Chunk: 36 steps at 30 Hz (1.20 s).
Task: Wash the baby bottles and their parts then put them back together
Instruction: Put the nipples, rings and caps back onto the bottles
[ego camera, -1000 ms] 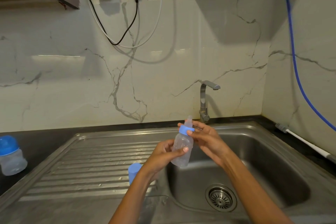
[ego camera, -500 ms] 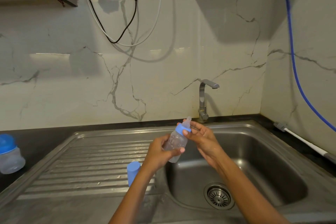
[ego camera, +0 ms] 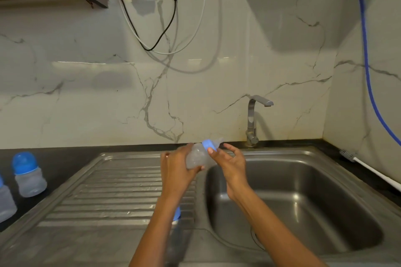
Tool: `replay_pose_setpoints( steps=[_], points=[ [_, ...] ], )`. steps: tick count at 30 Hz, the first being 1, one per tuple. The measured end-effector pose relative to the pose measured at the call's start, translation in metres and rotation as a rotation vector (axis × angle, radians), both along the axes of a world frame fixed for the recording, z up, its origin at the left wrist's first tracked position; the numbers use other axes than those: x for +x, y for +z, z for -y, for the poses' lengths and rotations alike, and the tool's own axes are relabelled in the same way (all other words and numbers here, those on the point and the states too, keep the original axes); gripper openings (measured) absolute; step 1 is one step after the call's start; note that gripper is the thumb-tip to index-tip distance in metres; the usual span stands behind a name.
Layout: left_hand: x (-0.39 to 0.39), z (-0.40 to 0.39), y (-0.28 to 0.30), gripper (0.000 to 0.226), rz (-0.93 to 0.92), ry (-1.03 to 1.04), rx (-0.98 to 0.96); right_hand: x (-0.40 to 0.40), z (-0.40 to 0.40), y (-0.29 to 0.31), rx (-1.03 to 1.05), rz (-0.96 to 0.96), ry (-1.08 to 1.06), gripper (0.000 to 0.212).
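Note:
A clear baby bottle point(ego camera: 198, 156) with a blue collar ring point(ego camera: 208, 145) and a see-through teat is tilted to the right above the sink's left rim. My left hand point(ego camera: 176, 167) grips its body. My right hand point(ego camera: 231, 161) pinches the blue collar with thumb and forefinger. A blue cap point(ego camera: 176, 212) stands on the drainboard, mostly hidden behind my left forearm. A capped bottle point(ego camera: 28, 176) stands on the dark counter at left, and a second bottle point(ego camera: 5, 201) is cut off by the left edge.
The steel sink basin point(ego camera: 303, 191) lies right of the ribbed drainboard point(ego camera: 112, 197). A tap point(ego camera: 252, 119) rises behind the basin with no water running. A bottle brush point(ego camera: 368, 169) lies on the right counter. Cables and a blue hose point(ego camera: 366, 60) hang on the marble wall.
The bottle has tipped from nearly upright to leaning right, and both hands have shifted left and away from me. The view has moved, so a second bottle shows at the left edge.

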State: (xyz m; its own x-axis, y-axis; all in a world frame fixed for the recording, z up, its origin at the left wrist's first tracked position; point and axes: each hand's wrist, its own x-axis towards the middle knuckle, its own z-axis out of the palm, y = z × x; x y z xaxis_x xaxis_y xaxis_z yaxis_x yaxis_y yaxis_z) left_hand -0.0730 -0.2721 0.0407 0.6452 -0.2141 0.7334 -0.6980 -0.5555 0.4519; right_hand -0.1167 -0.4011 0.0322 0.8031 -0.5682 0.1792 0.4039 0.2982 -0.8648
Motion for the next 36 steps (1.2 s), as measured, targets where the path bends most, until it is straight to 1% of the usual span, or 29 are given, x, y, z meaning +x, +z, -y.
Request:
replay_pose_setpoints(
  steps=[2, 4, 6, 8, 10, 12, 15, 17, 19, 21, 23, 24, 26, 27, 29, 30, 32, 36],
  points=[
    [0.012, -0.025, 0.006, 0.065, -0.098, 0.021, -0.046, 0.003, -0.005, -0.005, -0.028, -0.005, 0.061, 0.044],
    [0.024, -0.052, 0.006, 0.06, -0.189, 0.041, -0.119, 0.006, -0.013, -0.014, -0.126, 0.002, 0.143, 0.033],
    [0.033, -0.073, 0.001, 0.057, -0.257, 0.058, -0.155, 0.01, -0.025, -0.022, -0.3, -0.027, 0.215, 0.024],
    [0.039, -0.085, -0.003, 0.057, -0.308, 0.063, -0.173, 0.013, -0.036, -0.027, -0.5, -0.059, 0.277, 0.019],
    [0.043, -0.089, -0.008, 0.054, -0.348, 0.042, -0.185, 0.015, -0.045, -0.031, -0.657, -0.064, 0.329, 0.024],
    [0.046, -0.089, -0.011, 0.055, -0.37, 0.033, -0.164, 0.015, -0.05, -0.033, -0.783, -0.068, 0.366, 0.034],
    [0.049, -0.088, -0.014, 0.06, -0.393, 0.048, -0.126, 0.013, -0.052, -0.037, -0.907, -0.076, 0.417, 0.047],
    [0.05, -0.087, -0.014, 0.063, -0.402, 0.063, -0.094, 0.013, -0.052, -0.038, -0.967, -0.066, 0.442, 0.048],
    [0.049, -0.086, -0.015, 0.065, -0.409, 0.071, -0.066, 0.014, -0.051, -0.04, -1.011, -0.075, 0.442, 0.042],
    [0.047, -0.084, -0.016, 0.064, -0.415, 0.065, -0.045, 0.014, -0.045, -0.041, -1.016, -0.11, 0.358, 0.037],
    [0.045, -0.082, -0.018, 0.063, -0.432, 0.057, -0.022, 0.015, -0.033, -0.042, -0.97, -0.161, 0.177, 0.034],
    [0.044, -0.081, -0.019, 0.063, -0.444, 0.052, -0.01, 0.015, -0.025, -0.041, -0.91, -0.191, 0.073, 0.034],
    [0.043, -0.078, -0.021, 0.063, -0.46, 0.028, 0.027, 0.017, -0.006, -0.036, -0.683, -0.21, -0.083, 0.035],
    [0.043, -0.076, -0.022, 0.063, -0.466, 0.012, 0.047, 0.016, 0.003, -0.032, -0.53, -0.19, -0.11, 0.035],
    [0.043, -0.072, -0.023, 0.063, -0.48, -0.013, 0.07, 0.013, 0.016, -0.025, -0.261, -0.135, -0.09, 0.035],
    [0.043, -0.069, -0.023, 0.064, -0.486, -0.022, 0.075, 0.01, 0.022, -0.023, -0.195, -0.117, -0.071, 0.034],
    [0.041, -0.064, -0.023, 0.065, -0.487, -0.036, 0.093, 0.007, 0.029, -0.022, -0.184, -0.097, -0.02, 0.032],
    [0.036, -0.054, -0.022, 0.061, -0.47, -0.077, 0.129, 0.007, 0.03, -0.023, -0.294, -0.076, 0.086, 0.037]
  ],
)
